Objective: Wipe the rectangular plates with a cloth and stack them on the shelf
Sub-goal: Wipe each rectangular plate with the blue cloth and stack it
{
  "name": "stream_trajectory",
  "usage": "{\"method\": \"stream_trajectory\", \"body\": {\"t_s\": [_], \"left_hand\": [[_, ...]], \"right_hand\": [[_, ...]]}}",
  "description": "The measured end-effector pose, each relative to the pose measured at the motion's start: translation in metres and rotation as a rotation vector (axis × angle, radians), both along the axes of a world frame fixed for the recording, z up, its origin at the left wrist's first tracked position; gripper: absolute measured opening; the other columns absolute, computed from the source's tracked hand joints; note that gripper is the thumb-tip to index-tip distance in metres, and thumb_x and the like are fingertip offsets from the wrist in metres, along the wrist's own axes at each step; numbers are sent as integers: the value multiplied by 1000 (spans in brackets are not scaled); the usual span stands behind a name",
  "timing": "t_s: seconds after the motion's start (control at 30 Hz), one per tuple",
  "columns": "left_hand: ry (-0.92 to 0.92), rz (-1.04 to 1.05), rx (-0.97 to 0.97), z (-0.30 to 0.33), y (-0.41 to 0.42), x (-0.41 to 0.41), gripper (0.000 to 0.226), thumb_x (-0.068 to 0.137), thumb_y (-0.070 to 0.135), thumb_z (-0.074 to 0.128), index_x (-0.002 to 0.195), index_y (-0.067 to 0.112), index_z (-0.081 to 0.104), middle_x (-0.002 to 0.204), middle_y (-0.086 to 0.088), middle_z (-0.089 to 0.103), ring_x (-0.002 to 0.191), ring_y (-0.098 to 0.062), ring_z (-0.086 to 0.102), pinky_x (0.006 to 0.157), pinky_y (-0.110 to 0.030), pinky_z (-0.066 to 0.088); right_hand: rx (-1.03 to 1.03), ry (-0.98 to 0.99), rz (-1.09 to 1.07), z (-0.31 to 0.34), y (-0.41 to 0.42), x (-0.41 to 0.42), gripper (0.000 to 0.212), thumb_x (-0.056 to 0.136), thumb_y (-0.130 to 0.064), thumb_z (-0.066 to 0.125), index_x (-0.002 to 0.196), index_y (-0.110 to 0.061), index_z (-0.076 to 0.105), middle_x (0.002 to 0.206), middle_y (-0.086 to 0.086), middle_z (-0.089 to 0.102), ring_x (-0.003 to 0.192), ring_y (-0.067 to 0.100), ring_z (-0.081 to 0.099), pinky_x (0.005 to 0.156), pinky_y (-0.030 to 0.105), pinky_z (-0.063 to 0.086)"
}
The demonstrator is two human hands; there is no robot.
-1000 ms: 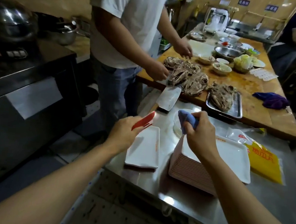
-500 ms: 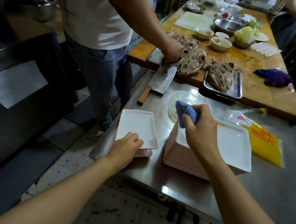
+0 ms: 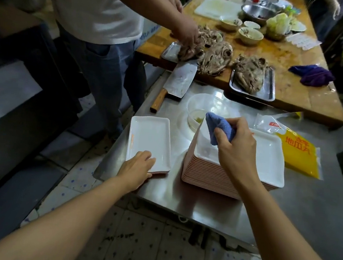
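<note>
A small stack of white rectangular plates lies on the steel counter at the left. My left hand rests on its near edge, fingers on the top plate. To the right stands a tall stack of white plates with pink undersides. My right hand grips a bunched blue cloth over the far left part of that stack's top plate.
A cleaver with a wooden handle lies at the counter's far left. A clear plastic container and a yellow packet sit behind the plates. Another person handles cooked meat on trays on the wooden table.
My left hand put the plate it held down on the left stack and now rests on its near edge. My right hand stays over the tall stack with the cloth.
</note>
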State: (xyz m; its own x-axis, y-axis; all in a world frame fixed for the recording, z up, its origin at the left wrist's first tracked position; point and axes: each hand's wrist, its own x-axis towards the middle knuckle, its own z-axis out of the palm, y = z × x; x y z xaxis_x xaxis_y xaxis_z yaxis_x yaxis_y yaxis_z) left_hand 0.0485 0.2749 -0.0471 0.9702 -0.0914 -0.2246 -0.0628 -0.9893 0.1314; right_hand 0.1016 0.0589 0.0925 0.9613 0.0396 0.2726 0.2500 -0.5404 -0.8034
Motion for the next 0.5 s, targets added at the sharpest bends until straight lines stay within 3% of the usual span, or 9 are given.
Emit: {"method": "stream_trajectory", "body": {"t_s": [0.1,0.2,0.27,0.33,0.43,0.5], "left_hand": [[76,85,-64,14,-8,6,41,92,45,52,122,17,47,127,-1,43,118,-21,42,81,-34,45],[-20,290,-360,44,-26,19,48,94,42,51,135,18,44,136,-1,46,122,-21,46,96,-37,43],[-60,353,-594,67,-40,30,44,94,37,51,133,18,47,129,-3,53,112,-18,52,89,-31,43],[-34,403,-797,87,-54,39,42,93,33,52,133,21,49,117,-2,58,101,-16,55,81,-27,42],[15,432,-937,101,-71,49,41,94,22,52,135,23,47,92,2,57,83,-17,56,70,-27,46],[55,448,-973,106,-79,55,44,94,15,49,137,24,44,83,2,55,74,-15,54,58,-24,46]], "right_hand": [[-8,22,-7,0,-5,-2,8,90,-14,57,93,-18,50,77,-16,53,71,-7,53,58,2,37],[-18,7,-30,1,-11,-4,8,89,-14,57,92,-18,50,84,-4,56,74,0,52,60,3,37],[-61,-11,-33,-1,-14,-4,9,90,-15,58,93,-18,50,90,-2,54,77,3,50,64,6,37],[-133,47,24,-7,-13,-4,9,92,-20,56,99,-14,53,103,1,51,92,10,51,72,10,34],[-399,139,107,-20,-12,-3,31,96,-22,48,119,-4,58,138,15,38,128,26,34,101,22,23],[-468,51,138,-24,-12,-4,28,93,-16,51,115,-3,62,136,16,40,124,28,36,97,22,25]]}}
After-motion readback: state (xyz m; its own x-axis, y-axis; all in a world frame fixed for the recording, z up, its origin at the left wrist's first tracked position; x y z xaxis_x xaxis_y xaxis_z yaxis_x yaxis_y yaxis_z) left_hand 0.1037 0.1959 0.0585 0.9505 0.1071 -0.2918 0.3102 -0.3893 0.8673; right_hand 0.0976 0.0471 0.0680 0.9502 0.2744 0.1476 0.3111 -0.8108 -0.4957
